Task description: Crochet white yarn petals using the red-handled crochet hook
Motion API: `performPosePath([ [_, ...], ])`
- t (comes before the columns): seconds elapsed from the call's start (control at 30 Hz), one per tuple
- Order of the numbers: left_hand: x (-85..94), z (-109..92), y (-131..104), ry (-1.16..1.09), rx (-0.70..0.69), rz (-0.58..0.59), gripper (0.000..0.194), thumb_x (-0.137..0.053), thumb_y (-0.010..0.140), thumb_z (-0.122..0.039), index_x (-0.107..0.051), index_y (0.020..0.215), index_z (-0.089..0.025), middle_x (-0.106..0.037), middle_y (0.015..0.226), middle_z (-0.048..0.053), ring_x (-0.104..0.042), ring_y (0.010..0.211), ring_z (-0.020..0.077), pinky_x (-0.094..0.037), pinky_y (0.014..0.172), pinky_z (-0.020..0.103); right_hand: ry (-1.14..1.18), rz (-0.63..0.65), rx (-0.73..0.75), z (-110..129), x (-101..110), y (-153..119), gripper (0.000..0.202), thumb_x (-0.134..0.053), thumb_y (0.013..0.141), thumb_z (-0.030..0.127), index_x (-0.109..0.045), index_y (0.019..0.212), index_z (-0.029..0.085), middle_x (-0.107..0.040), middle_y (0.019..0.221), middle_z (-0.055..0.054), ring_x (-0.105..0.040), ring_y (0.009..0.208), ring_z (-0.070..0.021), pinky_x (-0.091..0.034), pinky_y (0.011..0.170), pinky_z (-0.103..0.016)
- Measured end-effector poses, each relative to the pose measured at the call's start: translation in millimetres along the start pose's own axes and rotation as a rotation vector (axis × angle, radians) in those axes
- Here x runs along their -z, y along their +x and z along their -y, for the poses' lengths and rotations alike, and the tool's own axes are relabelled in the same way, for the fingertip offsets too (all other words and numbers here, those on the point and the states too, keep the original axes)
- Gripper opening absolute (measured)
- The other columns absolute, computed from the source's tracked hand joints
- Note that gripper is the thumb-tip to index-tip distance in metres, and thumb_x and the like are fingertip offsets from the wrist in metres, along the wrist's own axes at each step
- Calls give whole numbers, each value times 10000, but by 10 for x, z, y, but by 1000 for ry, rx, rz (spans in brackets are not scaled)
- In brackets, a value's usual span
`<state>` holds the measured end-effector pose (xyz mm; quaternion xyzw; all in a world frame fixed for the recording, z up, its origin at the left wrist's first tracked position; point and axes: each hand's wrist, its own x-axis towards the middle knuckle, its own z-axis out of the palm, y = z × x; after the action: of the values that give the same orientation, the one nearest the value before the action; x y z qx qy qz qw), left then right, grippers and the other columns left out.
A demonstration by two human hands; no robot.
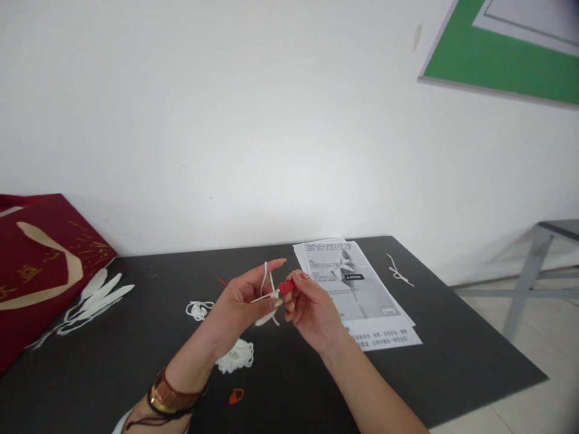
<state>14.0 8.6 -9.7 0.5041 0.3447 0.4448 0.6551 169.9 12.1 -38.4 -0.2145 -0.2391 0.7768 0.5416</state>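
Observation:
Over the dark table, my left hand (246,301) has white yarn (265,277) looped round its raised index finger, while its thumb and other fingers pinch a small white piece (274,296). Close beside it on the right, my right hand (310,304) is closed on a crochet hook with a red handle (286,287). The hook's tip meets the white piece between the hands. Below my left hand lies a heap of white yarn (236,355), with a smaller white coil (199,310) to its upper left.
Printed sheets (375,289) lie right of my hands on the black table (443,337). A short yarn piece (398,272) is farther right. An orange stitch marker (236,396) lies in front. White petal shapes (102,295) and a dark red bag (40,259) are at left.

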Motion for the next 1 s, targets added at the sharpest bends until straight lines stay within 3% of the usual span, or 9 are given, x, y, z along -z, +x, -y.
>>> performPosePath([
  [0.2,-69,-35,-3,-138,-25,-144,851,-809,661,-168,-442,1410,-335,-446,655,-69,-418,585,74,-303,542,206,-44,-34,138,-9,-50,-31,188,-727,807,320,-635,844,160,-713,644,-12,-620,490,-94,-587,459,-200],
  [0.4,-40,-3,8,-200,-64,-179,732,-807,634,-103,-583,1302,-301,-481,678,-58,-426,593,61,-347,560,194,-74,-86,254,32,-82,-55,193,-751,784,322,-652,831,163,-718,659,-14,-625,516,-96,-598,498,-208],
  [0.6,-62,0,-5,-185,-97,-153,872,-772,653,-64,-440,1408,-346,-487,676,-63,-441,598,70,-370,559,192,-119,-105,288,38,-94,-74,199,-748,783,335,-649,822,167,-726,666,-27,-643,529,-107,-593,526,-211],
  [0.83,-52,-12,-2,-126,-111,-152,877,-765,674,-79,-407,1426,-353,-476,674,-67,-432,590,73,-365,541,190,-205,-114,323,66,-114,-89,182,-708,818,343,-639,839,176,-717,653,-18,-642,520,-107,-578,535,-215],
  [0.93,-68,5,-3,-108,-134,-196,859,-769,690,-101,-405,1427,-352,-474,672,-70,-421,594,72,-357,543,188,-340,-140,422,56,-117,-122,137,-655,861,328,-645,857,191,-719,676,-17,-649,526,-120,-575,535,-238],
  [1.0,-90,28,-3,-107,-155,-264,845,-772,694,-114,-412,1426,-334,-478,665,-74,-421,589,69,-358,548,187,-537,-165,572,29,-93,-166,88,-614,890,286,-669,881,218,-725,717,-22,-666,568,-142,-578,559,-271],
])
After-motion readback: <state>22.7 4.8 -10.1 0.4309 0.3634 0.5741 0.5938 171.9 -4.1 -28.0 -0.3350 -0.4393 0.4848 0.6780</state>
